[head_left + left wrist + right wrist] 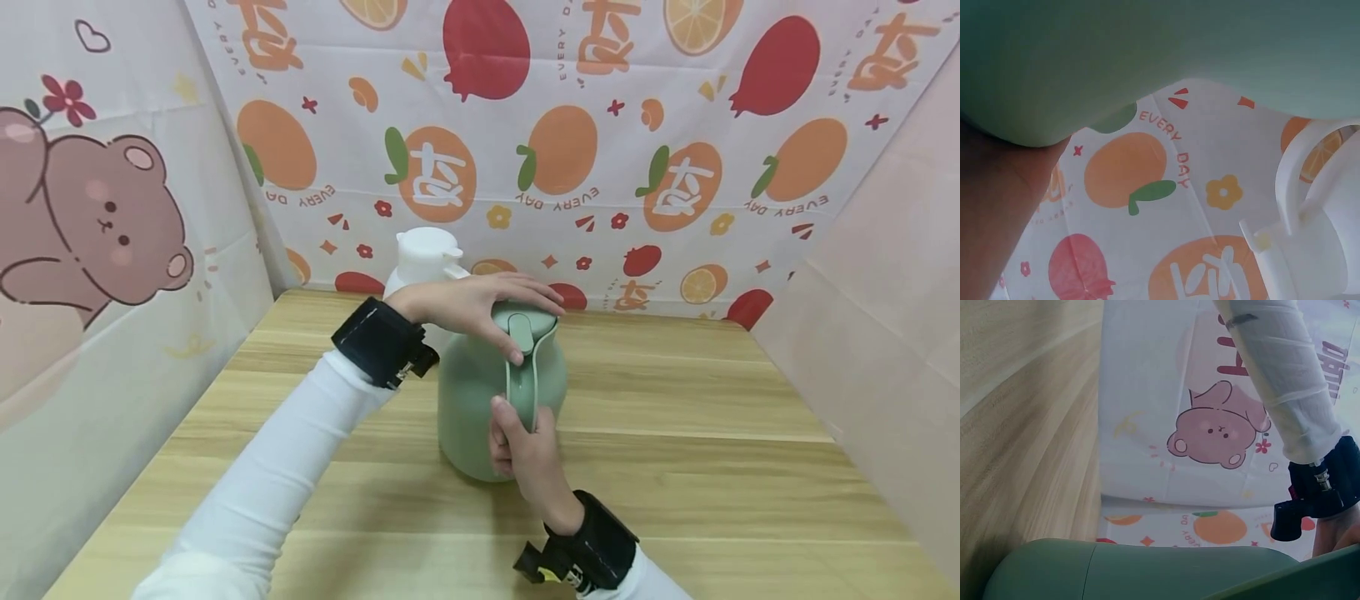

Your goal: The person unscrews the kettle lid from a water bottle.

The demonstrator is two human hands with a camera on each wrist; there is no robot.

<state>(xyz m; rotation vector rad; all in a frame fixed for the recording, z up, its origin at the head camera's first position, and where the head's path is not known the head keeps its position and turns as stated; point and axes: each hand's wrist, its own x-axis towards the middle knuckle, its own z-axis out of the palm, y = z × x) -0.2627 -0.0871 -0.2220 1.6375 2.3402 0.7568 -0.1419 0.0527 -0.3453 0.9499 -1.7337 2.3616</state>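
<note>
Green jug (495,392) stands upright on the wooden worktop (675,433), nearer its back edge than its front and a little left of centre. In the head view the left hand (472,307) lies over the jug's lid (525,321), fingers spread and curved down around it, thumb against the front by the lid's tab. The right hand (525,446) is wrapped around the jug's handle (521,392) low down, thumb up along it. The lid is on and the jug sits flat, so by my reading the jug is steadied and the lid gripped, but nothing is opened or poured yet. A white jug (423,262) with its own cap stands just behind the green one, toward the back left corner. Black bands carry the wrist cameras over white sleeves.

From the left wrist, the green jug's body (1147,56) fills the top, with the heel of the hand (991,212) dark at the lower left; the fingers are out of sight here. The white jug (1316,231) shows its handle and spout at the lower right, apart from the green one.

From the right wrist, the green jug (1135,572) runs along the bottom, the worktop (1022,425) rises at the left, and the other arm's sleeve (1279,381) reaches in from above; the right hand's fingers are not visible.

Printed cloth (600,150) with oranges and lettering hangs behind the worktop, a bear-print sheet (90,225) at its left edge, and a plain pale one at its right.
</note>
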